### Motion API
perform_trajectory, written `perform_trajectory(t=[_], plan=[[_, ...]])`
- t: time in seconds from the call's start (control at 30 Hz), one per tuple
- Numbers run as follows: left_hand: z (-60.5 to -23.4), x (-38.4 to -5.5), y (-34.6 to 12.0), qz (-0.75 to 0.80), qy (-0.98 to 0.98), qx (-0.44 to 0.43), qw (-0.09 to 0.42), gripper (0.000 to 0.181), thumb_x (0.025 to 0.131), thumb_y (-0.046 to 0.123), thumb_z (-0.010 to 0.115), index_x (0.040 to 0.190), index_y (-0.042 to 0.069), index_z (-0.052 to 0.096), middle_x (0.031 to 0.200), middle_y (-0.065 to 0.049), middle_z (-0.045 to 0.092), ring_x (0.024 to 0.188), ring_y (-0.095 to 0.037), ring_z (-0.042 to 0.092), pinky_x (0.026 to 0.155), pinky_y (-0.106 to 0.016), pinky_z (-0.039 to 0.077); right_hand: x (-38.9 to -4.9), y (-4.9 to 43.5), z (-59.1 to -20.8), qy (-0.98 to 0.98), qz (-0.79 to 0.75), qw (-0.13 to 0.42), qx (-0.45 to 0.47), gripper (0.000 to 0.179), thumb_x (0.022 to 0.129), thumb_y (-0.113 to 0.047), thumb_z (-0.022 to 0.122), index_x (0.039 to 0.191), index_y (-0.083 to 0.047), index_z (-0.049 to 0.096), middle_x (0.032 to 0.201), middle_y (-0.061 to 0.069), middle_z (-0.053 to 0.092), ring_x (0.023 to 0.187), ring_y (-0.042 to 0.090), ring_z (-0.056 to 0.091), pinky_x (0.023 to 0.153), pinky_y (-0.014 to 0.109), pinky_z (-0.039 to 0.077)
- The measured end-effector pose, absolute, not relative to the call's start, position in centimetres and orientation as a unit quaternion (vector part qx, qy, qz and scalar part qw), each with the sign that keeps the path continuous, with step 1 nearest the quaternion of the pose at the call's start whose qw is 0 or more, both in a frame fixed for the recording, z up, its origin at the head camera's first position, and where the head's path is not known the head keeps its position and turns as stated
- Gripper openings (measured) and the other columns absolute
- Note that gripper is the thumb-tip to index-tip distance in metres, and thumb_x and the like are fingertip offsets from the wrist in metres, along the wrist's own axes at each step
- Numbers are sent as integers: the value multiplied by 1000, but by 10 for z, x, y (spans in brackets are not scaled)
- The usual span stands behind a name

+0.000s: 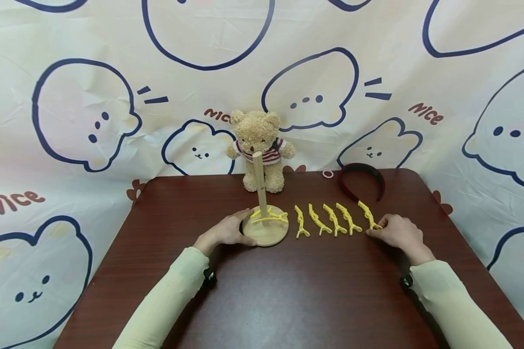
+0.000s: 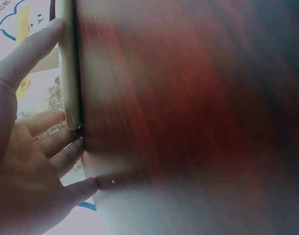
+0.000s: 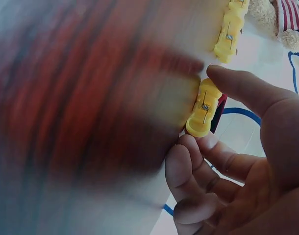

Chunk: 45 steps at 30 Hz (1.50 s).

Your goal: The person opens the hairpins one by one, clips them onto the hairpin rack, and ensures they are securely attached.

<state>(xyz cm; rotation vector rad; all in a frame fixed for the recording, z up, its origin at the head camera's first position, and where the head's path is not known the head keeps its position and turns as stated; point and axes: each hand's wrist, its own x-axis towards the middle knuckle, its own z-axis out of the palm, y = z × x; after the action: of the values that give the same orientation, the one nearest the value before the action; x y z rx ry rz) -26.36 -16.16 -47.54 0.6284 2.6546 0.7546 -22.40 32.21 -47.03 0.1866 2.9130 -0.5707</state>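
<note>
My left hand (image 1: 230, 229) holds the round base of a wooden stand (image 1: 266, 237), thumb at its near edge and fingers on the far left side. The base's rim (image 2: 68, 88) appears edge-on between thumb and fingers in the left wrist view. Yellow hair clips (image 1: 276, 217) lie on the base around the upright post. Several more hair clips (image 1: 300, 222) form a row to its right. At the row's right end, my right hand (image 1: 399, 233) pinches the forked end of a hair clip (image 3: 204, 107), which still lies on the table.
A teddy bear (image 1: 258, 135) in a striped top sits behind the stand. A dark red headband (image 1: 361, 167) and a small pale ring (image 1: 328, 174) lie near the back edge of the brown table (image 1: 262, 295). A printed cloth (image 1: 201, 92) hangs behind.
</note>
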Motion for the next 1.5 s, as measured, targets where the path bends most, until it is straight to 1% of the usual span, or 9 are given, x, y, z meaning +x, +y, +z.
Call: perform_trajectory(t=[0.07,0.17,0.37,0.5,0.73,0.9,1.13,1.37,1.5], plan=[[-475,-263,-161,263,926,219,156,102,77,42,85,157,7,31,163,-19,28,150,-36,30,119,-51,30,-223,323,-469,976,-194,83,61,46,83,-57,73,86,-12,62,75,4,55,69,21,52,56,35,37],[-475,-263,-161,263,926,219,157,102,77,42,85,157,7,31,163,-18,28,150,-36,30,120,-51,30,-220,325,-467,975,-200,81,61,46,84,-55,73,90,-10,64,78,5,58,71,21,53,57,34,38],[-474,-263,-161,263,927,220,152,102,77,41,85,157,7,31,163,-19,28,150,-36,31,119,-51,31,-218,335,-462,975,-209,56,56,52,85,-52,73,105,-4,68,96,15,69,80,28,60,60,38,46],[-474,-263,-161,264,927,217,153,102,76,41,86,157,8,32,163,-18,29,150,-36,31,119,-50,31,-217,340,-459,976,-209,40,55,54,85,-50,73,110,-2,69,103,20,71,84,33,63,61,41,48],[-475,-265,-161,261,928,217,153,102,77,41,86,157,8,31,163,-18,28,150,-36,30,120,-50,30,-214,344,-454,976,-211,9,50,52,87,-46,71,114,-2,70,99,18,72,80,30,61,56,38,45],[-476,-265,-161,256,929,217,153,102,77,41,86,157,9,31,163,-18,29,150,-36,30,120,-50,30,-214,341,-452,975,-219,-16,48,50,89,-44,70,118,-3,69,101,17,73,85,32,64,55,36,43],[-476,-265,-160,259,929,210,159,103,77,42,85,158,10,30,164,-17,28,150,-35,30,120,-50,30,-216,333,-453,966,-248,-77,5,44,89,-36,73,114,1,71,97,18,76,84,30,69,64,35,49],[-477,-265,-161,259,929,209,160,103,77,42,85,158,10,30,164,-16,29,150,-35,31,120,-50,30,-219,320,-452,956,-281,-77,-17,49,89,-44,73,116,-4,72,97,15,77,86,29,72,71,39,54],[-476,-265,-160,258,930,209,160,103,77,42,85,158,11,30,164,-16,28,150,-34,30,120,-50,30,-221,312,-451,951,-298,-76,-31,48,88,-44,75,117,-6,72,97,13,77,85,26,73,70,35,55]])
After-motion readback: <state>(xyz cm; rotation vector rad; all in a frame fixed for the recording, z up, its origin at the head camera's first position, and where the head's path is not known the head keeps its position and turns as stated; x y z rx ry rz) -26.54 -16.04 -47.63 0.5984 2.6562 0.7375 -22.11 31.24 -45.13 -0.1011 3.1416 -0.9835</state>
